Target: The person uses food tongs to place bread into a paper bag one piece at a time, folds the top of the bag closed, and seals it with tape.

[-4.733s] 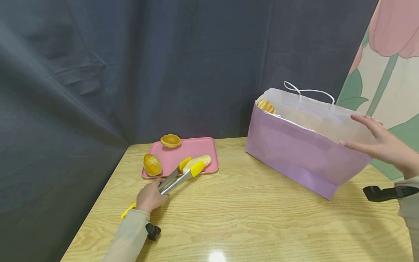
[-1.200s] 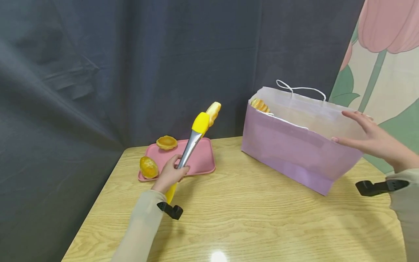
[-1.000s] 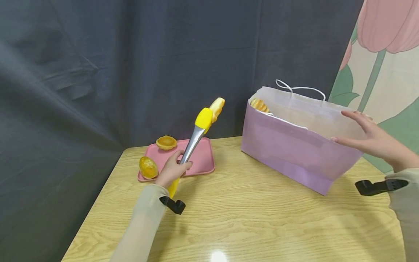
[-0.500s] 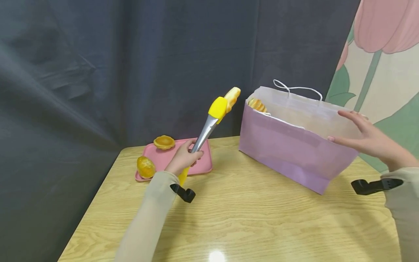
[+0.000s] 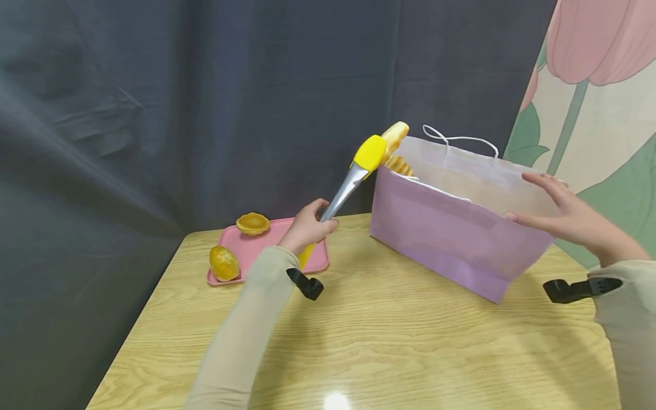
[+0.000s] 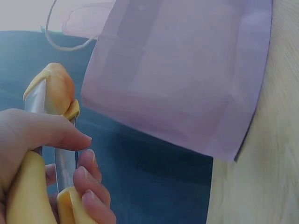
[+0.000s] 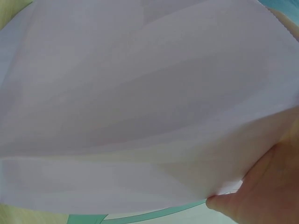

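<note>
My left hand (image 5: 310, 226) grips silver tongs (image 5: 344, 193) with yellow tips and yellow handles, thumb and fingers wrapped round them. Pinched between the tips is a pale, long piece of bread (image 5: 396, 136), raised at the left end of a purple paper bag (image 5: 435, 228). In the left wrist view, the bread (image 6: 58, 88) shows beside the bag wall. A ridged golden bread (image 5: 400, 165) peeks over the bag's left rim. With fingers spread, my right hand (image 5: 569, 216) sits at the right end of the bag's mouth, thumb at the front rim. The bag's bottom is hidden inside.
Behind my left forearm a pink tray (image 5: 246, 245) holds an egg tart (image 5: 253, 224) and a round golden bun (image 5: 224, 263). White cord handles (image 5: 466, 138) stick up from the bag. A dark curtain (image 5: 287, 102) hangs behind the wooden table (image 5: 389, 336).
The left hand has lifted the long bread off the tray with the tongs and carried it up and right to the bag. The right hand keeps its place at the bag.
</note>
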### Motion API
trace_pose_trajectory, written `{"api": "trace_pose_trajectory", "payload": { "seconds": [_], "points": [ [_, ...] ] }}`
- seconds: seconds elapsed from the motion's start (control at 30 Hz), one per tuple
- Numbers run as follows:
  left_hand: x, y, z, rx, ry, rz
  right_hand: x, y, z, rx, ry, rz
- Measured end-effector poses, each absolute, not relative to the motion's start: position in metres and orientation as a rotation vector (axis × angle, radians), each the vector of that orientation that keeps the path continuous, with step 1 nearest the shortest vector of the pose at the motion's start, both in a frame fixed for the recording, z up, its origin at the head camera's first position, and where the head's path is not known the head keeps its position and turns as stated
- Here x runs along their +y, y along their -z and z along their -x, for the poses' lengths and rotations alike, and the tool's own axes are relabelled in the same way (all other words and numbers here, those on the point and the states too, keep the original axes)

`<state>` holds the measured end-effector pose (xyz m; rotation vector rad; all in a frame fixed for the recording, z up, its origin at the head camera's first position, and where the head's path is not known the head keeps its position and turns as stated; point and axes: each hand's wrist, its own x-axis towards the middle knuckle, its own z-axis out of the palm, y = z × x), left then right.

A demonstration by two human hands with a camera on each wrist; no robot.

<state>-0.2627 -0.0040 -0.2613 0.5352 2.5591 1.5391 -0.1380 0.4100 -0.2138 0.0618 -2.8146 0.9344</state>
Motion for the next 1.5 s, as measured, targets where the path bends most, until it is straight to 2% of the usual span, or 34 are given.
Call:
{"api": "trace_pose_trajectory", "payload": {
  "seconds": [0.3,0.8,1.13,1.5],
  "points": [
    [0.023,0.245,0.259,2.736,-1.416,-0.612,0.41,0.215,0.136,-2.809,-0.962,-0.076],
    [0.051,0.241,0.244,3.026,-1.143,-0.73,0.403,0.217,0.142,-2.801,-0.951,-0.097],
    [0.055,0.241,0.24,3.253,-0.904,-0.759,0.4,0.216,0.144,-2.816,-0.935,-0.096],
    [0.047,0.248,0.238,3.245,-0.917,-0.709,0.396,0.216,0.151,-2.833,-0.943,-0.099]
  ]
}}
